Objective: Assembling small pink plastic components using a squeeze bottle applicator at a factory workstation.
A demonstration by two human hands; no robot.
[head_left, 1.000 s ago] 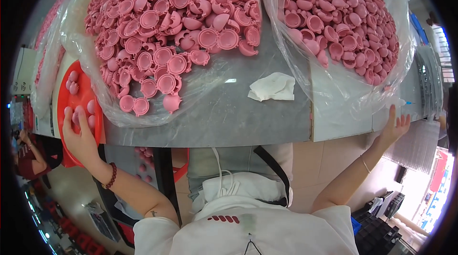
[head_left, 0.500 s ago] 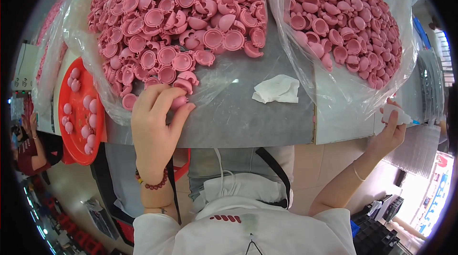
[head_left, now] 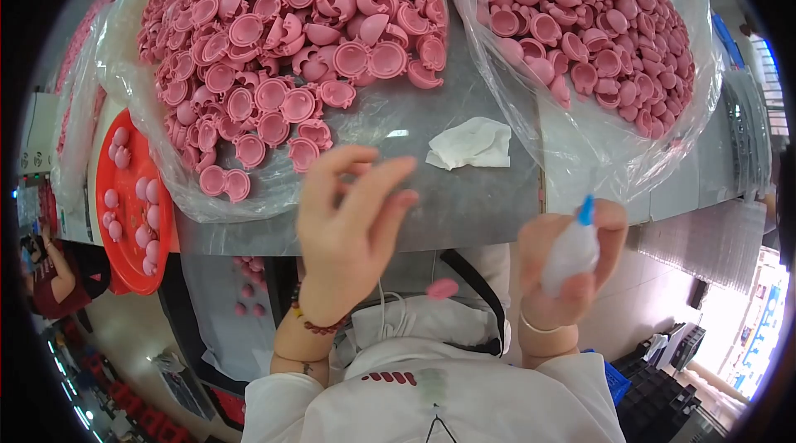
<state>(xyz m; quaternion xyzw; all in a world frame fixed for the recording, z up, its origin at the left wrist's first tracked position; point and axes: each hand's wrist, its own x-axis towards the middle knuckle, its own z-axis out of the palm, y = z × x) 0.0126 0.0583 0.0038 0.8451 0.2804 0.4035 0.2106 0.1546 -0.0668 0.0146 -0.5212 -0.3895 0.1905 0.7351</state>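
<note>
My left hand hovers over the front edge of the grey table, slightly blurred, its fingers apart with nothing seen between them. Closed around a small whitish squeeze bottle with a blue tip is my right hand, held in front of the table edge with the tip pointing up. A single pink plastic piece shows over my lap, apart from both hands; whether it rests or falls I cannot tell. Beyond my left hand lies a big heap of hollow pink half shells on clear plastic.
A second pink heap sits in a clear bag at the right. Crumpled white tissue lies on the grey tabletop. At left, an orange-red tray holds several pink balls. Another person's arm shows at far left.
My left hand has left the near edge of the heap, moving right and toward me, its pinch opened. The right hand has brought the bottle in from the far right. A pink piece now shows over my lap.
</note>
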